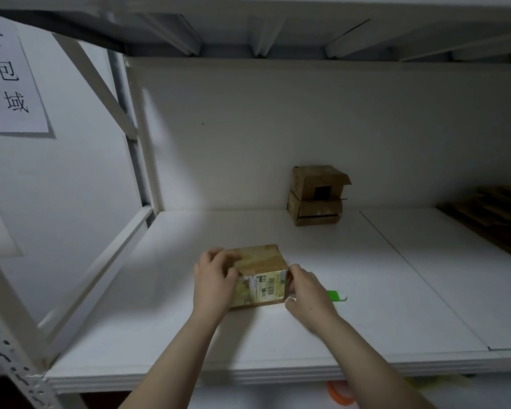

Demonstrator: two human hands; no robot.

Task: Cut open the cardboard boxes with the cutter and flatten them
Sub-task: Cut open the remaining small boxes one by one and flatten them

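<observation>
The small cardboard box (260, 276) stands on the white shelf board (189, 335), near the front edge and about in the middle of it. Brown tape runs over its top, and a printed label (267, 286) with barcodes is on the face that looks toward the person.

The box sits between the two hands. The left hand (216, 278) is on the left side of the box: its fingers (230, 256) are curled together over the top left edge and lie on the top, and the thumb rests near the left end of the label. The right hand (310, 290) is against the right side of the box. Its fingers bend round the right edge at the upper corner, and the thumb is spread apart from them, low beside the bottom right corner. How far these fingers reach along that side, I cannot tell.

Just to the right of the box, partly hidden behind the right hand, a green cutter (335, 296) lies flat on the board. Behind the box and a little to the right, two more cardboard boxes (317, 196) stand stacked against the back wall; the upper one has loose flaps. Far to the right of the box lies a dark pile of flattened cardboard (496, 214). High up to the left of the box hangs a paper sign (9, 78).
</observation>
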